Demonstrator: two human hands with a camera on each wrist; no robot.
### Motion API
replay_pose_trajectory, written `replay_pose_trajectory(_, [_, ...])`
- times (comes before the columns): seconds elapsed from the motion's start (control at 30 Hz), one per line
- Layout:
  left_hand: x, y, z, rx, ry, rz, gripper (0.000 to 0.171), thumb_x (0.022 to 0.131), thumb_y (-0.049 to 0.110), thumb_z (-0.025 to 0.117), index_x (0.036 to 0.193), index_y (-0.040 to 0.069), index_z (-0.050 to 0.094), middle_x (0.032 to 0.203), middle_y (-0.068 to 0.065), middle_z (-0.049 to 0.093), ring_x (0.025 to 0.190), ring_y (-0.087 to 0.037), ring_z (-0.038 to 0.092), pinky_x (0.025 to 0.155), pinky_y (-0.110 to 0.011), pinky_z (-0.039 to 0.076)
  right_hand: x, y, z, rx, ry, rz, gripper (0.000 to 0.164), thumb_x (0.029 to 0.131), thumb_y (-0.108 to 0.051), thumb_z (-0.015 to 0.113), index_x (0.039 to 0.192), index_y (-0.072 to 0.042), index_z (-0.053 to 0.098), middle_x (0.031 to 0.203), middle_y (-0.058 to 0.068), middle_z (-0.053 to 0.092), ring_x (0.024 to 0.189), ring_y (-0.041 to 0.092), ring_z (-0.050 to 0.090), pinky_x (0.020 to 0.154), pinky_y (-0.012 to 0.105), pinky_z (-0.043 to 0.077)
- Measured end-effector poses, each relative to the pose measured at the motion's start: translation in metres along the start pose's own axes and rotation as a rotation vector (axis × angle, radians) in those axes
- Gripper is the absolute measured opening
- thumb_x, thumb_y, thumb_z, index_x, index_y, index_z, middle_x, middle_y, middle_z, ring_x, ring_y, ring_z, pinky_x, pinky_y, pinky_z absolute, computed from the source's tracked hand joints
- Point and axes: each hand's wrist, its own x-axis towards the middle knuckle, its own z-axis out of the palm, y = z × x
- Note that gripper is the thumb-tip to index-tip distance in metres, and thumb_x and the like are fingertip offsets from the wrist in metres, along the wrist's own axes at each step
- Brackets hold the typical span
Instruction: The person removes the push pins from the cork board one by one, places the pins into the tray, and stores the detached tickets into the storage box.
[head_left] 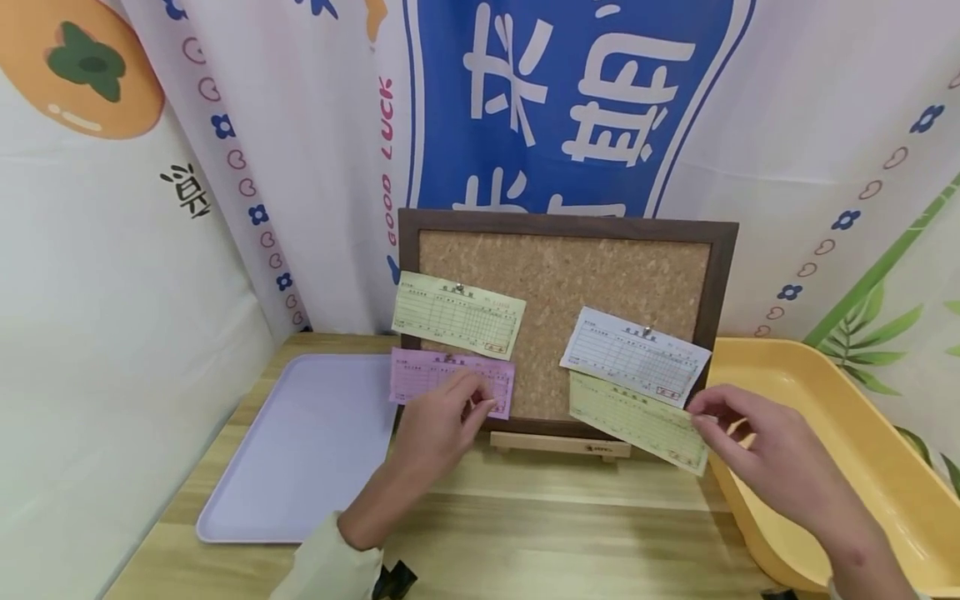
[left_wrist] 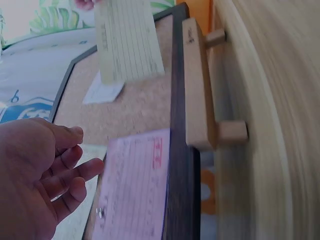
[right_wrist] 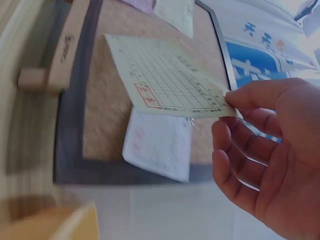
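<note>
Slip (head_left: 637,422), yellow, between hands | long axis leftward from right hand (head_left: 780,458), nearer, pinching it | left hand (head_left: 442,425) loosely curled, apparently empty

Yellow-green rectangular printed paper slip (head_left: 636,423): upper right corner pinched by right hand (head_left: 776,454), sloping down rightward before lower right of brown-framed cork board (head_left: 546,325). Purple rectangular printed paper slip (head_left: 422,379): pinned at top, board's lower left, left hand (head_left: 441,427) near.

Beyond the fingers (head_left: 471,383) hangs white cloth (head_left: 330,208) with a blue panel (head_left: 446,108); left of them it bears an orange fruit (head_left: 138,96), right of them green leaves (head_left: 896,325). Below them is a wood-grain desk (head_left: 540,533), softly lit.
</note>
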Motion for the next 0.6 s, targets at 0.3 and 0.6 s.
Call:
replay_pose_trajectory(0.3, [-0.020, -0.025, -0.017, 0.056, 0.022, -0.034, 0.020, 0.087, 0.005, 0.083, 0.089, 0.013, 0.064, 0.082, 0.003, 0.061, 0.065, -0.008, 0.054, 0.052, -0.022, 0.045, -0.029, 0.028, -0.032, -0.047, 0.015, 0.053, 0.030, 0.088, 0.005, 0.076, 0.102, -0.020, 0.068, 0.085, -0.011, 0.068, 0.074, 0.001, 0.060, 0.063, 0.013, 0.046])
replay_pose_trajectory(0.6, [-0.036, -0.049, -0.036, 0.145, 0.018, -0.097, 0.018, 0.088, 0.008, 0.083, 0.090, 0.012, 0.065, 0.083, 0.002, 0.060, 0.066, -0.011, 0.055, 0.053, -0.026, 0.046, -0.048, 0.054, -0.042, -0.060, -0.002, 0.153, 0.024, 0.090, 0.005, 0.074, 0.100, -0.016, 0.068, 0.083, -0.012, 0.068, 0.071, 0.000, 0.059, 0.058, 0.013, 0.045])
